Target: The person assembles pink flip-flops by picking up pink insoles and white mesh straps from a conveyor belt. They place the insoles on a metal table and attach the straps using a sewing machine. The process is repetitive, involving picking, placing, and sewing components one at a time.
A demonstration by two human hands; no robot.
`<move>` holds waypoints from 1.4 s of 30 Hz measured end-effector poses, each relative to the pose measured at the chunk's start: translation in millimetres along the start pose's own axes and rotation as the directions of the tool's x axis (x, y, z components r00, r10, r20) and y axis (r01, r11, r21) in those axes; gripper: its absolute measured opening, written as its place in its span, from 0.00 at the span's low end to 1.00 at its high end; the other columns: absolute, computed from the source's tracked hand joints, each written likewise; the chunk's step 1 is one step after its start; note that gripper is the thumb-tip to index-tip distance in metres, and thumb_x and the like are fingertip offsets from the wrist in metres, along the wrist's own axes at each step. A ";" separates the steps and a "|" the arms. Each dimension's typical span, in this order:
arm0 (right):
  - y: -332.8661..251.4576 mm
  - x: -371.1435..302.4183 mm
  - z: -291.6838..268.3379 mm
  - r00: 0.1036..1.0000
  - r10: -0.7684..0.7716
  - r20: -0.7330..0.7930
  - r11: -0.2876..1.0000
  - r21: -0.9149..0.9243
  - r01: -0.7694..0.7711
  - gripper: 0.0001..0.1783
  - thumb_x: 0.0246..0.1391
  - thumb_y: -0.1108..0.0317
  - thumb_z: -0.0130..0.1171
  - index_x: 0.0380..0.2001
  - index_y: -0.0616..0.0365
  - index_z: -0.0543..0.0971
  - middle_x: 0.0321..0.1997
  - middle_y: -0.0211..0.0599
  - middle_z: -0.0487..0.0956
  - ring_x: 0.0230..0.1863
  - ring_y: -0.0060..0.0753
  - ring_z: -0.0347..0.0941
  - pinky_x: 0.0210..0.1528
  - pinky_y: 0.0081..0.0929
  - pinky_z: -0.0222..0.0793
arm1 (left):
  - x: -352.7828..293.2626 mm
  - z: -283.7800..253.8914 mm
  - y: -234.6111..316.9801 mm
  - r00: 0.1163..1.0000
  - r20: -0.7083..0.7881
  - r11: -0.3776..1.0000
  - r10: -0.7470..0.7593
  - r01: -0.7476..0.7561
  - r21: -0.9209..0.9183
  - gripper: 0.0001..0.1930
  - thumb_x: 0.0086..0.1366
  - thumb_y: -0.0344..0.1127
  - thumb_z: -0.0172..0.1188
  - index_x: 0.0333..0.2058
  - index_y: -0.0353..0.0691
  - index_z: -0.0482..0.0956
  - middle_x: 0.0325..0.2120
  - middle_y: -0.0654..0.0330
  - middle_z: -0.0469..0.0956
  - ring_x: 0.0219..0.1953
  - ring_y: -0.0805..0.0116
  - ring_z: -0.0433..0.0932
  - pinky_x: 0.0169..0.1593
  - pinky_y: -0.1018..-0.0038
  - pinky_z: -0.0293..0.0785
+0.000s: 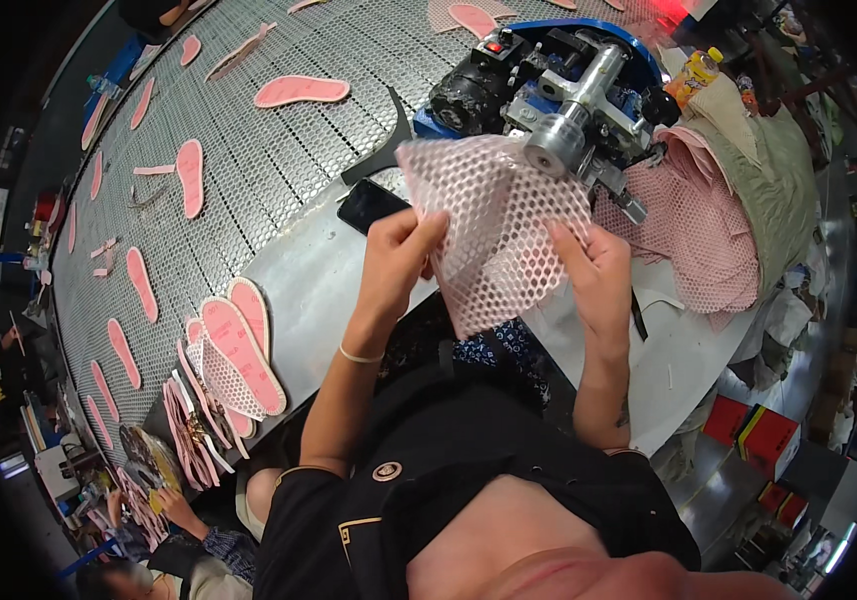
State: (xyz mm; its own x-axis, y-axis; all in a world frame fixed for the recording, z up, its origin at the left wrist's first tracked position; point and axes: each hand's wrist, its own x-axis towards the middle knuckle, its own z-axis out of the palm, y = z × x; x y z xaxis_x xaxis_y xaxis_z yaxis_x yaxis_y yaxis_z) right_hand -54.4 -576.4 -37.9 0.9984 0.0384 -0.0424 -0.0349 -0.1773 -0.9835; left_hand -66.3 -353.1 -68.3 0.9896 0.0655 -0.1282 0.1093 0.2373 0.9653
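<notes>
A piece of pale pink mesh fabric (494, 235), patterned with white honeycomb holes, is stretched between my two hands in front of the machine. My left hand (399, 255) pinches its left edge between thumb and fingers. On the other side, my right hand (594, 275) grips the right edge, thumb on top. Just behind the cloth stands a sewing-type machine (559, 145) with a thick metal cylinder and a black motor. The fabric's upper edge reaches up to the machine head and hides part of it. A black phone (371, 208) lies beside my left hand.
Pink insoles (301, 91) are spread over a wide mesh conveyor (239, 130). Stacked insoles (239, 345) and pink strips (189, 435) lie at its near edge. Folded pink mesh (709, 225) is heaped on the right by a drink bottle (699, 75). A co-worker's hand (184, 510) shows lower left.
</notes>
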 end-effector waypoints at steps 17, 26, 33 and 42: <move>-38.8 -18.9 23.3 0.956 -0.280 -0.084 0.828 -0.526 0.196 0.05 0.51 0.72 0.63 0.30 0.62 0.80 0.25 0.38 0.81 0.25 0.31 0.78 0.29 0.24 0.70 | -39.2 52.3 -53.5 0.933 0.212 0.751 -0.291 0.360 -0.553 0.24 0.72 0.55 0.40 0.19 0.47 0.58 0.12 0.68 0.56 0.15 0.79 0.52 0.20 0.82 0.50; -29.7 -17.0 135.4 0.568 -0.433 0.700 0.282 -0.494 0.823 0.31 0.47 0.76 0.50 0.59 0.61 0.67 0.63 0.45 0.65 0.68 0.43 0.55 0.70 0.42 0.46 | -46.8 -58.3 2.0 0.969 -0.065 0.963 -0.238 0.227 -0.146 0.15 0.71 0.42 0.47 0.24 0.45 0.69 0.15 0.71 0.62 0.17 0.84 0.56 0.20 0.82 0.49; 9.7 27.8 260.0 0.700 -0.500 0.510 0.776 -0.095 0.623 0.22 0.50 0.75 0.52 0.52 0.59 0.72 0.37 0.54 0.78 0.38 0.58 0.75 0.38 0.45 0.71 | -37.7 -127.5 -5.1 0.789 -0.408 0.828 0.459 -0.214 0.518 0.12 0.64 0.37 0.57 0.41 0.36 0.71 0.36 0.60 0.71 0.38 0.72 0.72 0.39 0.75 0.71; -18.2 65.5 376.6 0.222 -0.427 0.877 0.804 0.256 0.537 0.33 0.54 0.71 0.54 0.62 0.64 0.59 0.59 0.55 0.69 0.57 0.53 0.68 0.57 0.34 0.66 | -14.7 -221.7 -0.1 0.559 -0.756 0.930 0.341 -0.316 0.187 0.27 0.69 0.37 0.48 0.61 0.27 0.57 0.56 0.49 0.66 0.56 0.63 0.68 0.56 0.71 0.66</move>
State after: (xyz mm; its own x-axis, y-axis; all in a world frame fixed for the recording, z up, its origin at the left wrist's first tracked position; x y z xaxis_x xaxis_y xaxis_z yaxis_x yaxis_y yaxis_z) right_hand -5.3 -200.3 -88.9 0.1968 0.9463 0.2565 0.4965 0.1294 -0.8583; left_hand -101.6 -139.2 -117.0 0.5194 0.8502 0.0856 -0.1931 0.0192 0.9810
